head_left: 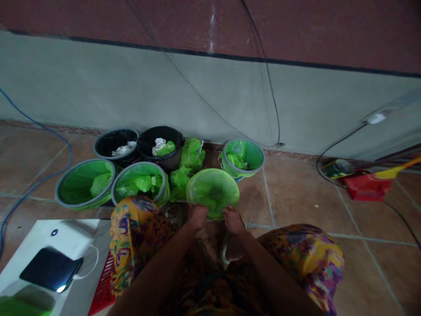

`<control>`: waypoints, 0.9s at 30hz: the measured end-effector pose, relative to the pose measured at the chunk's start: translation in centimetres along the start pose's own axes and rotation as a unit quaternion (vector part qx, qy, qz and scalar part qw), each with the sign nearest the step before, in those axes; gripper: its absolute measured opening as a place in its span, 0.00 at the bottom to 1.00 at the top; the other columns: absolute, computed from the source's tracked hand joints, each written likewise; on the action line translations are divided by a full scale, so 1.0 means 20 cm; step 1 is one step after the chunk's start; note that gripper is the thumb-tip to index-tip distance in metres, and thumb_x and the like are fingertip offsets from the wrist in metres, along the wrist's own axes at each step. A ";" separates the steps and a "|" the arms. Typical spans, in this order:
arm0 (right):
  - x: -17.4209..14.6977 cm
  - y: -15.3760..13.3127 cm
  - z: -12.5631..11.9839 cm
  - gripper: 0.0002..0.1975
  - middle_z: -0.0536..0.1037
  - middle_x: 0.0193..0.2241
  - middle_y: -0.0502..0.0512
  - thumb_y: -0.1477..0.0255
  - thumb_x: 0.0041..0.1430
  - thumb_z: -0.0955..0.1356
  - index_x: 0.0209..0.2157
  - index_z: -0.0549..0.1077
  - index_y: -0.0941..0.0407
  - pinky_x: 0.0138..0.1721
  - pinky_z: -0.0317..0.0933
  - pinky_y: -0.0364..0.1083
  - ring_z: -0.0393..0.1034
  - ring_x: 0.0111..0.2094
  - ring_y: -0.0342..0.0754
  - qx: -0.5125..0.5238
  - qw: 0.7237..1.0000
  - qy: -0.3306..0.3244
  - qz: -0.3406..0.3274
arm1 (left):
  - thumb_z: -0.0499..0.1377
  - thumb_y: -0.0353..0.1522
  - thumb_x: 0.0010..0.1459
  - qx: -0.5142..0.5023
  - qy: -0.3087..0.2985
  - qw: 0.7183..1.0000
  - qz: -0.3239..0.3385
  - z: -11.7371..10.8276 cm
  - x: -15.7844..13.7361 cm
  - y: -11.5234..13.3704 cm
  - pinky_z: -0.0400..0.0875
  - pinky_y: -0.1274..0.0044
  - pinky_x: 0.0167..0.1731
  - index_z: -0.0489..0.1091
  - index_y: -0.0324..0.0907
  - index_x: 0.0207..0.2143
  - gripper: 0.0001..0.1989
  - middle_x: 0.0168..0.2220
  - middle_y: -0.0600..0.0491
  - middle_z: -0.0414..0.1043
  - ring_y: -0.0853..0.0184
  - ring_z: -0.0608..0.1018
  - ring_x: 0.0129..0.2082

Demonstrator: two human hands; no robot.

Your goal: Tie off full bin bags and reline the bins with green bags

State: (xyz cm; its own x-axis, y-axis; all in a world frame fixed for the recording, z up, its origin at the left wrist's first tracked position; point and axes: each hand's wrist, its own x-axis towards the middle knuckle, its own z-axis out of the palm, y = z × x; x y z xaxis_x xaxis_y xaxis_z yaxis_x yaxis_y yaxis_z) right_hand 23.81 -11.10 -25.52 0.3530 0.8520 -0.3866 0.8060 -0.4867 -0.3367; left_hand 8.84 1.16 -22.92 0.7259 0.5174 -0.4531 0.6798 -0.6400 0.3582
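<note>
Head view | green-lined bin (213, 202) — mouth up, long axis near-upright | left hand (198, 216), right hand (233, 220) — fingers grasping its near rim

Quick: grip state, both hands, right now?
Left hand: closed, holding the near edge of the green bag.
Right hand: closed, holding the same edge, farther right.

Loose patterned clothing (302, 256) is worn — yellow, purple, teal.
</note>
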 end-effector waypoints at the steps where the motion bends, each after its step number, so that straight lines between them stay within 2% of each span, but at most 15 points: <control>1: 0.00 0.00 0.00 0.16 0.77 0.40 0.59 0.79 0.66 0.59 0.36 0.78 0.59 0.46 0.61 0.40 0.72 0.42 0.44 0.008 1.000 0.004 0.010 | 0.50 0.27 0.61 0.004 0.001 1.000 -0.004 0.00 0.00 0.00 0.65 0.66 0.50 0.77 0.40 0.36 0.14 0.40 0.43 0.79 0.57 0.77 0.44; 5: 0.01 0.01 0.02 0.14 0.77 0.40 0.58 0.77 0.66 0.60 0.35 0.77 0.60 0.45 0.61 0.41 0.71 0.41 0.44 0.042 0.997 0.031 0.056 | 0.53 0.24 0.58 0.019 0.005 1.000 -0.019 0.01 0.02 -0.02 0.67 0.68 0.49 0.76 0.39 0.38 0.13 0.41 0.44 0.79 0.57 0.77 0.45; 9: 0.00 0.00 0.02 0.15 0.77 0.40 0.59 0.77 0.66 0.59 0.35 0.77 0.60 0.44 0.62 0.42 0.71 0.40 0.45 0.033 0.996 0.038 0.071 | 0.51 0.23 0.59 0.028 0.014 0.999 -0.036 -0.01 0.03 -0.02 0.67 0.70 0.48 0.75 0.37 0.40 0.14 0.42 0.42 0.78 0.58 0.77 0.46; 12: -0.01 -0.02 -0.02 0.15 0.77 0.45 0.61 0.77 0.66 0.59 0.42 0.77 0.59 0.43 0.62 0.43 0.72 0.41 0.46 0.024 0.995 0.054 0.078 | 0.48 0.22 0.61 0.036 0.040 0.997 -0.048 -0.05 0.02 0.00 0.66 0.67 0.51 0.73 0.35 0.46 0.17 0.46 0.40 0.76 0.55 0.75 0.50; 16: -0.06 -0.06 -0.09 0.19 0.76 0.50 0.61 0.79 0.66 0.57 0.49 0.75 0.58 0.47 0.61 0.42 0.71 0.47 0.47 0.022 0.995 0.084 0.040 | 0.46 0.22 0.62 0.038 0.073 0.996 -0.042 -0.10 -0.03 0.04 0.65 0.67 0.53 0.70 0.35 0.51 0.19 0.50 0.40 0.74 0.55 0.73 0.52; 21: -0.10 -0.10 -0.12 0.17 0.79 0.42 0.60 0.81 0.61 0.60 0.42 0.78 0.57 0.52 0.57 0.45 0.69 0.47 0.51 -0.012 0.998 0.013 -0.068 | 0.51 0.26 0.62 0.039 0.045 0.997 0.049 -0.05 -0.10 0.11 0.68 0.70 0.50 0.73 0.37 0.47 0.15 0.46 0.42 0.75 0.56 0.75 0.50; 24: -0.07 -0.11 -0.06 0.16 0.78 0.42 0.62 0.81 0.59 0.61 0.40 0.78 0.59 0.53 0.56 0.47 0.69 0.48 0.52 -0.055 0.995 -0.026 -0.083 | 0.51 0.27 0.63 0.050 0.019 0.995 0.085 0.03 -0.11 0.12 0.68 0.69 0.52 0.73 0.37 0.47 0.15 0.47 0.41 0.76 0.56 0.76 0.50; 27: -0.03 -0.09 0.01 0.16 0.79 0.43 0.62 0.79 0.62 0.60 0.42 0.78 0.58 0.55 0.55 0.48 0.69 0.48 0.52 -0.090 0.990 -0.060 -0.085 | 0.49 0.26 0.64 0.082 -0.004 0.993 0.088 0.09 -0.08 0.10 0.62 0.65 0.59 0.75 0.36 0.47 0.16 0.48 0.42 0.77 0.57 0.76 0.51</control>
State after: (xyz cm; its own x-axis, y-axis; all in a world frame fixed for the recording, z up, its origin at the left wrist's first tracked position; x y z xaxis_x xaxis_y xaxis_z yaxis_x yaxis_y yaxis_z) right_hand 22.18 -10.78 -24.81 0.1542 0.8843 -0.4406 0.9245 -0.2865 -0.2514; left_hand 8.89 -1.92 -22.93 0.8302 0.3865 -0.4017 0.5165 -0.8043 0.2938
